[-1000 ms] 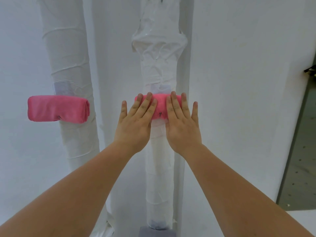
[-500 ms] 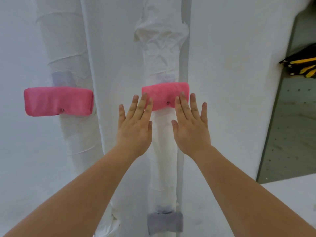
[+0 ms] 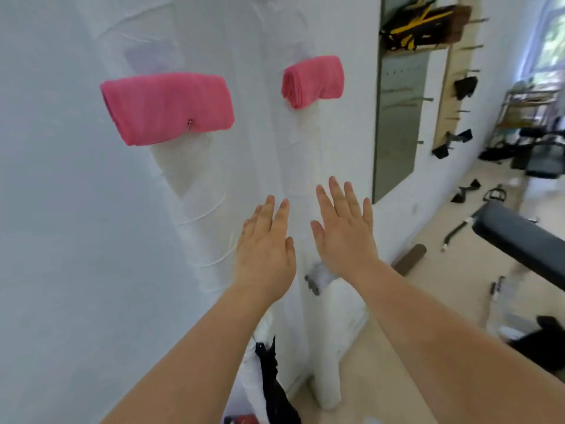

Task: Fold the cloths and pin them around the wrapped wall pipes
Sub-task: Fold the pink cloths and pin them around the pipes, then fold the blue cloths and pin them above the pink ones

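Two folded pink cloths hang on white wrapped wall pipes. The left cloth (image 3: 166, 107) wraps the left pipe (image 3: 189, 185), and a small metal pin (image 3: 190, 123) shows at its lower edge. The right cloth (image 3: 313, 81) wraps the right pipe (image 3: 293, 166). My left hand (image 3: 264, 249) and my right hand (image 3: 344, 231) float well below both cloths with fingers straight and spread. Neither hand holds or touches anything.
A white wall fills the left. To the right are a grey wall panel (image 3: 397, 117), wooden boards with pegs and black straps (image 3: 458, 87), a dark padded bench (image 3: 519, 243) and gear on the floor. A black item (image 3: 272, 381) lies by the pipe bases.
Both hands came off the right cloth and dropped away from it. The view swung right, so the cloths now sit up and left and the room shows.
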